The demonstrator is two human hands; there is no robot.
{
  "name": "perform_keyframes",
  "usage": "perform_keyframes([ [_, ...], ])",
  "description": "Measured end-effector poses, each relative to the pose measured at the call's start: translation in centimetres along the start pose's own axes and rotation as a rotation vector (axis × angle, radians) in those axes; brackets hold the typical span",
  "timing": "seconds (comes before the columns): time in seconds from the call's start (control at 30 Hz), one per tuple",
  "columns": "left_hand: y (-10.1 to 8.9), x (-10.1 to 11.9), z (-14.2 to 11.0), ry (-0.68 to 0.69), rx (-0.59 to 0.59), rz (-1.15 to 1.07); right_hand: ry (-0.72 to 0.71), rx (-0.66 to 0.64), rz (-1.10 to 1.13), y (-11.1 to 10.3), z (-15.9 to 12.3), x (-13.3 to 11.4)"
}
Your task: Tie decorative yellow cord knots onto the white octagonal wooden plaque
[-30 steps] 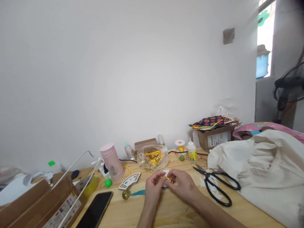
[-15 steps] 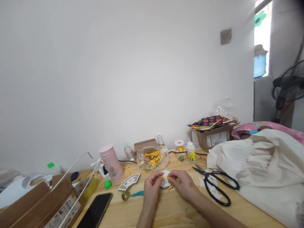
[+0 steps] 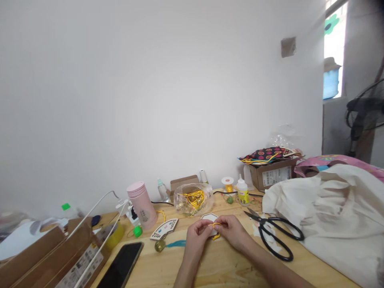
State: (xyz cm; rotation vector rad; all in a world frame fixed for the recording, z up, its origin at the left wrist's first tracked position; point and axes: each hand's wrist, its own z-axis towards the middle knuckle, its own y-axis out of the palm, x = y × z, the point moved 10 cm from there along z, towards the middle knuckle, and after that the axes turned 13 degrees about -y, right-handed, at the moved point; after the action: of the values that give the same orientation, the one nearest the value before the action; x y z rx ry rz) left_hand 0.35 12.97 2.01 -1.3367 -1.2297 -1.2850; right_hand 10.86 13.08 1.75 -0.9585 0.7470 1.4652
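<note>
Both hands are pinching a thin yellow cord point(image 3: 216, 224) over a white hexagonal piece point(image 3: 210, 217) with a dark rim. My left hand point(image 3: 196, 236) has its fingertips closed on the cord from the left. From the right, my right hand point(image 3: 232, 231) grips the same cord, its fingertips almost touching the left ones. More yellow cord point(image 3: 216, 237) lies below the fingers by the hexagon's lower edge. To the left rests a fan-shaped piece point(image 3: 164, 229) with dark lettering, beside a gold bell-like ball point(image 3: 159, 245) and a teal tassel point(image 3: 176, 243). My hands partly cover the hexagon.
Black-handled scissors point(image 3: 274, 232) lie open at the right, near a white cloth point(image 3: 327, 216). Behind are a glue bottle point(image 3: 243, 194), a cord spool point(image 3: 228, 186) and a clear bag point(image 3: 193, 200). A pink tumbler point(image 3: 142, 206) and phone point(image 3: 121, 264) are on the left.
My left hand has moved right and the fingertips of both hands have come together on the yellow cord. The view has shifted slightly.
</note>
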Motion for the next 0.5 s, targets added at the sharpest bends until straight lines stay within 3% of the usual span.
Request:
perform_keyframes([
  [0.5, -0.47, -0.19, -0.21, -0.066, 0.082, -0.003, 0.025, 0.016, 0.011, -0.14, 0.0, 0.42],
])
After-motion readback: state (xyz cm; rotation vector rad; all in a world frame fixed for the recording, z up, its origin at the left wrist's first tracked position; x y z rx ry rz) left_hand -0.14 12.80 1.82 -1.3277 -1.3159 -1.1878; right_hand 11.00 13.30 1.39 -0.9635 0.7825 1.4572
